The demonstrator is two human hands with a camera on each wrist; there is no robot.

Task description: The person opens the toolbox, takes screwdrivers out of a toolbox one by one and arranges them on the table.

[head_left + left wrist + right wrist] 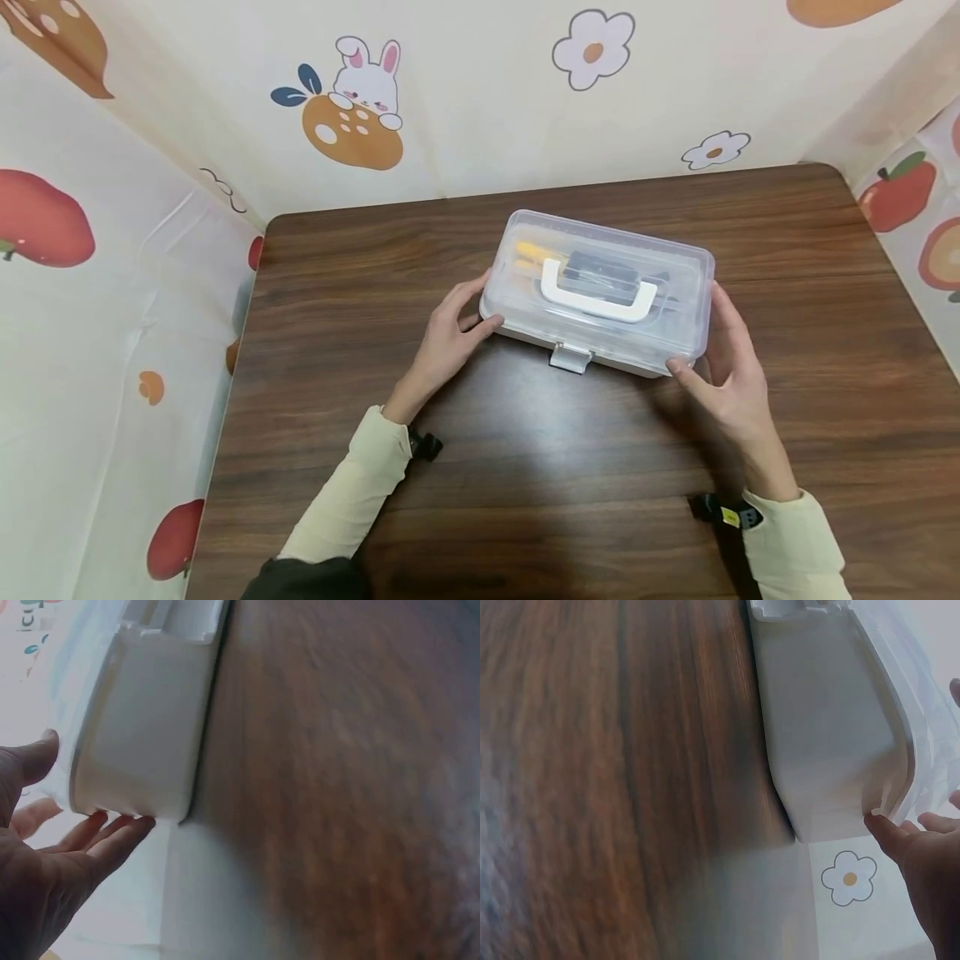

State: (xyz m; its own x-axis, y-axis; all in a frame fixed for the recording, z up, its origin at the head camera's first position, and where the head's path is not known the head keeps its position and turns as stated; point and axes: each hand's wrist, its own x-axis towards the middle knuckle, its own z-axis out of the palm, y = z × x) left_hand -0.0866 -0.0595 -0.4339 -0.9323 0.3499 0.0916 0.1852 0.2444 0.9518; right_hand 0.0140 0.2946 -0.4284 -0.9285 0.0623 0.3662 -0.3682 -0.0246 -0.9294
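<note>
Cream-sleeved arms [356,483] reach forward, both hands [442,342] [731,383] gripping the plastic box [600,333] by its ends.

Cream sleeves [352,486], black wrist devices [427,447]

1. I see a clear-lidded box [600,332] slanting toward the far edge of the brown wooden table [525,500].
2. My view shows the left grip [448,333] holding its left end, thumb at the near corner.
3. The right grip [729,379] holds the right end.
4. A white handle [596,306] spans the top; a latch [571,358] juts from the near side.
5. Inside, I make out yellow pieces [536,252].
</note>
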